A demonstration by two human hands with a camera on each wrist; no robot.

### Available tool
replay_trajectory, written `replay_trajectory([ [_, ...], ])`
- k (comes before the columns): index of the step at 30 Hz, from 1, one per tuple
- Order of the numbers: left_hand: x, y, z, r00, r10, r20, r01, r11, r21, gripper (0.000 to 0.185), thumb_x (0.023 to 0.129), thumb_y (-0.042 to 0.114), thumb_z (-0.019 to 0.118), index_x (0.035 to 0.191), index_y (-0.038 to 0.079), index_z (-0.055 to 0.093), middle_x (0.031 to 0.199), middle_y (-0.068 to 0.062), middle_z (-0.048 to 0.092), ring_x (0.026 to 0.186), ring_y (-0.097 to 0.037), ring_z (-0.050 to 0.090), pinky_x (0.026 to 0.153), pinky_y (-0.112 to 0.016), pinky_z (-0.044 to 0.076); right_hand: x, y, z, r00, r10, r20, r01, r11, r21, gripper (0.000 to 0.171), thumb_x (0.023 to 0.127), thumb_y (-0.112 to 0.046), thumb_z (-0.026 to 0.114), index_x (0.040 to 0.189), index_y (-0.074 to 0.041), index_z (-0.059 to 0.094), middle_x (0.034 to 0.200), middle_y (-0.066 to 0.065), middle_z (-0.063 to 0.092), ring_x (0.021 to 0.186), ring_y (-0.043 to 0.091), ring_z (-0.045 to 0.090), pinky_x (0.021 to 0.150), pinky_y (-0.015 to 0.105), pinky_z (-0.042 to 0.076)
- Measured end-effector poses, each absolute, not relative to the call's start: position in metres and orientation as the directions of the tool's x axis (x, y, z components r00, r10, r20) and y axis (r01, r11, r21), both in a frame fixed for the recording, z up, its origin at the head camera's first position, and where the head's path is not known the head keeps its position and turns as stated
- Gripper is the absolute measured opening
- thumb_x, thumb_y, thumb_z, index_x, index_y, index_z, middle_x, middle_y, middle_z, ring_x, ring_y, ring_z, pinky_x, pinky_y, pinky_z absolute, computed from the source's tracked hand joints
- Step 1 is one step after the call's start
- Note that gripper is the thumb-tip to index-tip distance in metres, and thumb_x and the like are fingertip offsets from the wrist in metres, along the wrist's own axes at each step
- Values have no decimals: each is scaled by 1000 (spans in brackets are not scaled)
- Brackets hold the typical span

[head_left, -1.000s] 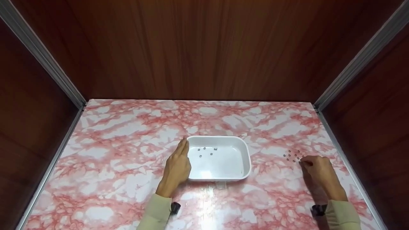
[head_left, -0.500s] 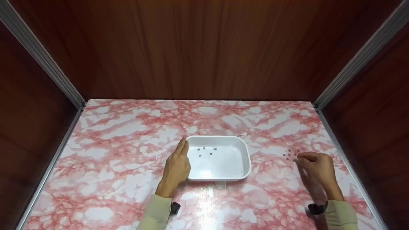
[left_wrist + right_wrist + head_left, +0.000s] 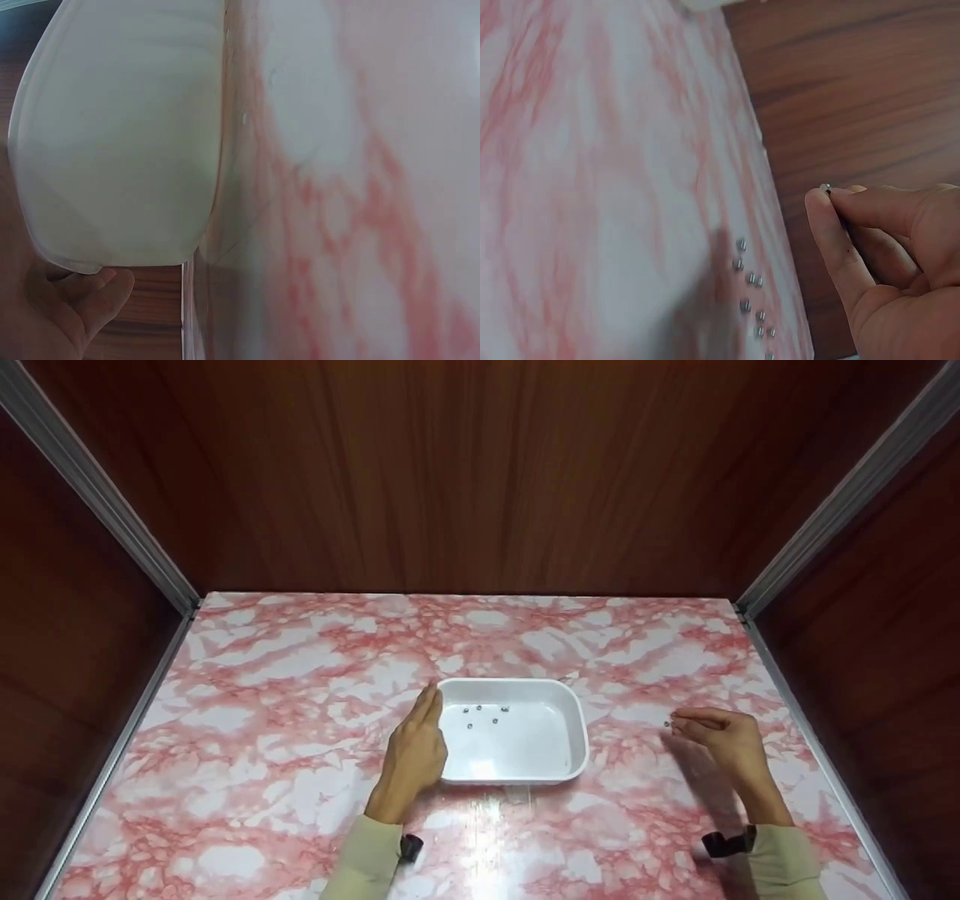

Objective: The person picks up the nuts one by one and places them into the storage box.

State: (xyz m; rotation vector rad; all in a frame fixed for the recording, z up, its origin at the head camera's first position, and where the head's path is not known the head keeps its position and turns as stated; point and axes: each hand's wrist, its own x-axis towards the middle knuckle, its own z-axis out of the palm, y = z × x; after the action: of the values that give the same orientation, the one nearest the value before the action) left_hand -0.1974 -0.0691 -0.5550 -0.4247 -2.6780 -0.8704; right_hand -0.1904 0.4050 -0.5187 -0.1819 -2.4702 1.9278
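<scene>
Pinches one small metal piece (image 3: 825,187) with right hand (image 3: 731,741); has loose metal pieces (image 3: 745,306) near those fingertips on marbled tabletop (image 3: 300,780); touches white tray (image 3: 525,754) with extended fingers of left hand (image 3: 416,746).

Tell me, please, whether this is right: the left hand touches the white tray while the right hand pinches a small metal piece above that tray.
Not quite: the right hand pinches the small metal piece above the marbled tabletop, not the white tray, as the head view shows.

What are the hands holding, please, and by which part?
The right hand pinches a metal piece, gripped part unclear; the left hand touches the white tray at its left end.
</scene>
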Motion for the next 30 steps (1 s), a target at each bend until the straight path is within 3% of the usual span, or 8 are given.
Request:
replay_trajectory([
  [12, -198, -69, -556, -909, 201, 365, 374, 779, 503, 49, 102, 0, 43, 150, -12, 49, 162, -27, 46, 150, -39, 48, 112, -49, 53, -205, 359, -501, -1000, 14, -12, 15, 257, -966, 42, 97, -11, 75, 127, 16, 67, 105, 4, 83, 94, 10, 80, 88, 27, 64],
  [23, -198, -69, -554, -919, 197, 341, 355, 791, 498, 51, 103, 2, 44, 152, -9, 48, 164, -24, 44, 151, -37, 47, 113, -50, 52, -227, 312, -490, -997, -78, 0, -24, 308, -951, 28, 96, -10, 76, 117, 8, 76, 108, 15, 82, 93, 10, 80, 88, 30, 65],
  [30, -198, -69, -556, -917, 194, 349, 357, 790, 499, 51, 103, 2, 44, 152, -9, 48, 164, -23, 44, 152, -36, 47, 113, -49, 52, -240, 279, -478, -991, -133, 10, -49, 294, -955, 22, 92, -4, 77, 111, 7, 79, 107, 13, 82, 92, 11, 80, 86, 30, 65],
])
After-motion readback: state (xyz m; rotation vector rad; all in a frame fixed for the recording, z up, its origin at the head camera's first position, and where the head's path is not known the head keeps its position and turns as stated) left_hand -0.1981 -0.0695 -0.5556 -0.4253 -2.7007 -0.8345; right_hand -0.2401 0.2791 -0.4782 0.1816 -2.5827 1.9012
